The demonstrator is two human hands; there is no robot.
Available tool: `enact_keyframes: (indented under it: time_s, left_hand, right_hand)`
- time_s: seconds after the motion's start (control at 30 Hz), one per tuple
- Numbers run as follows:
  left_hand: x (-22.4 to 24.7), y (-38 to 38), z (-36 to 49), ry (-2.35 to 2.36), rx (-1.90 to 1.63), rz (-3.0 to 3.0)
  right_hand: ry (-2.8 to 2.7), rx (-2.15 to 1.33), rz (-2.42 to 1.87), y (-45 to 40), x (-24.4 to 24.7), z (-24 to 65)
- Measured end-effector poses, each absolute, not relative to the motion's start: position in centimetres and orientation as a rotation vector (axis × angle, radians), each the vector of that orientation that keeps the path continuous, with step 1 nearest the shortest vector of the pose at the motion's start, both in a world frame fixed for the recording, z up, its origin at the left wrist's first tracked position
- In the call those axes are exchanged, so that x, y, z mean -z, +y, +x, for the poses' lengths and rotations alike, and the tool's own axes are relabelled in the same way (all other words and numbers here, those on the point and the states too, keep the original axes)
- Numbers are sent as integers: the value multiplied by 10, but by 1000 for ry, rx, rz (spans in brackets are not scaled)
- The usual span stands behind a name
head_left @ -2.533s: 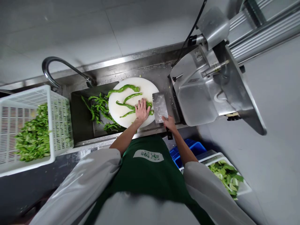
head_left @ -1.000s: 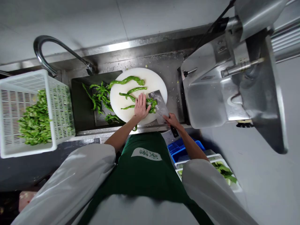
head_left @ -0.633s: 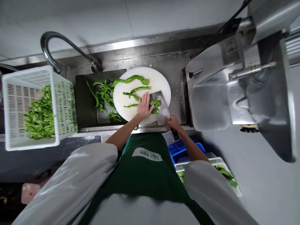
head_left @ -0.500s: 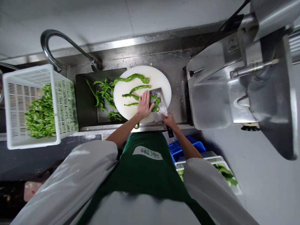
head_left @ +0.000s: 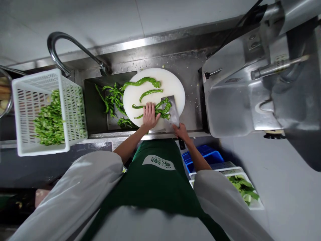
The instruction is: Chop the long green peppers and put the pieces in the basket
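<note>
A round white cutting board (head_left: 175,82) lies across the sink edge. My left hand (head_left: 149,116) presses down on several green peppers (head_left: 164,113) on it, fingers lying flat over them and pointing away from me. My right hand (head_left: 181,132) is wrapped round the dark handle of a cleaver (head_left: 173,112). The wide blade rests flat by the pepper ends, right of my left hand. Farther up the board lie a short pepper (head_left: 150,93) and a long, curled pepper (head_left: 142,81).
More peppers (head_left: 114,98) lie in the sink (head_left: 94,113). At the left stands a white basket (head_left: 74,110) of cut greens under a curved faucet (head_left: 70,38). A large metal machine (head_left: 228,110) is at the right. Blue (head_left: 215,157) and white crates sit below.
My left hand has moved slightly left and toward me, off the peppers' middle, and those under it have shifted together. The view has moved a little, so the surroundings appear displaced.
</note>
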State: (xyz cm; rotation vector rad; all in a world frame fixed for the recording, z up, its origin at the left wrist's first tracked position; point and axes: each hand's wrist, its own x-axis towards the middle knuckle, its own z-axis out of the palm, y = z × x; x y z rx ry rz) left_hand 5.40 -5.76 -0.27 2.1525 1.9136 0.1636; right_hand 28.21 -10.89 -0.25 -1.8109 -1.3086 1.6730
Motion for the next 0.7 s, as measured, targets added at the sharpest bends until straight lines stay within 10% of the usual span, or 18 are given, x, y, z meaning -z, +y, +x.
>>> enact_keyframes:
  time_s: [0.7]
  left_hand:
    - [-31, -65, 11, 1854, -58, 2217]
  right_hand:
    - [-1342, -1654, -1854, -111, -1, 264]
